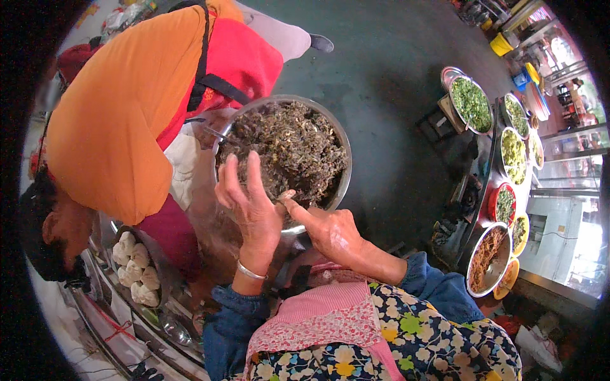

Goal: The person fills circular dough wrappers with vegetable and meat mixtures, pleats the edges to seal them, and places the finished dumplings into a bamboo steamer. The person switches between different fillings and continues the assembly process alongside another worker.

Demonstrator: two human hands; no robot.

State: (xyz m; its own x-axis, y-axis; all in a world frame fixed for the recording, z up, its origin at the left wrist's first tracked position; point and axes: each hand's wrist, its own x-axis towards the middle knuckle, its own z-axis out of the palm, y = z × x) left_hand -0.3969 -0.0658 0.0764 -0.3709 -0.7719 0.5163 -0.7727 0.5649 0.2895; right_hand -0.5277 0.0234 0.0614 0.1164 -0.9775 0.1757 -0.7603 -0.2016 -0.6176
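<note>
A large metal basin (348,171) full of dark chopped filling (289,149) stands in front of me. Over its near edge, my left hand (248,206) is raised with fingers apart, holding nothing that I can see; a silver bracelet circles its wrist. My right hand (330,232), whitish smears on its back, reaches across with the index finger stretched to the left hand's thumb side. Its other fingers are curled, and their undersides are hidden. A thin metal utensil handle (218,134) sticks out at the basin's left rim.
Close on the left, a person in an orange top (117,120) bends over. White dough pieces (135,270) lie below that person. Along the right stand several bowls, among them chopped greens (470,105), a red bowl (494,203) and a metal bowl of brownish shreds (488,257).
</note>
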